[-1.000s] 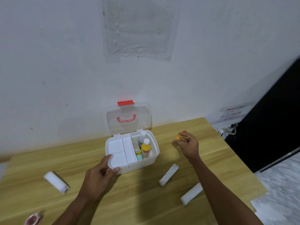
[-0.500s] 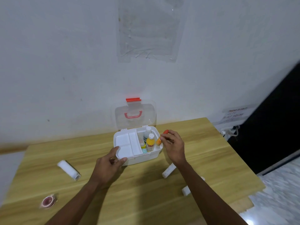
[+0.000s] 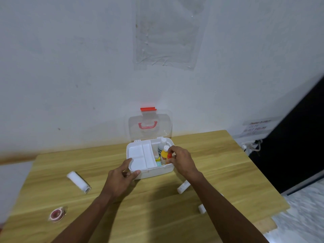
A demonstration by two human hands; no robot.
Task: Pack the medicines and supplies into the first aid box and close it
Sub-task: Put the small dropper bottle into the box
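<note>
The white first aid box (image 3: 154,173) stands open on the wooden table, its clear lid (image 3: 149,126) with a red handle upright against the wall. A white tray insert (image 3: 138,156) fills its left half. In the right half stand a white bottle (image 3: 162,146) and a yellow bottle (image 3: 164,154). My left hand (image 3: 122,179) grips the box's front left corner. My right hand (image 3: 182,159) holds a small orange bottle with a red cap (image 3: 169,156) over the box's right compartment.
On the table lie a white bandage roll (image 3: 78,181) at left, a pink tape roll (image 3: 57,214) at front left, a white tube (image 3: 183,188) and another white roll (image 3: 201,208) partly hidden under my right arm. A dark doorway is at right.
My right hand has carried the small orange bottle from the table's right side leftward to over the box's right compartment. My left hand has stayed on the box.
</note>
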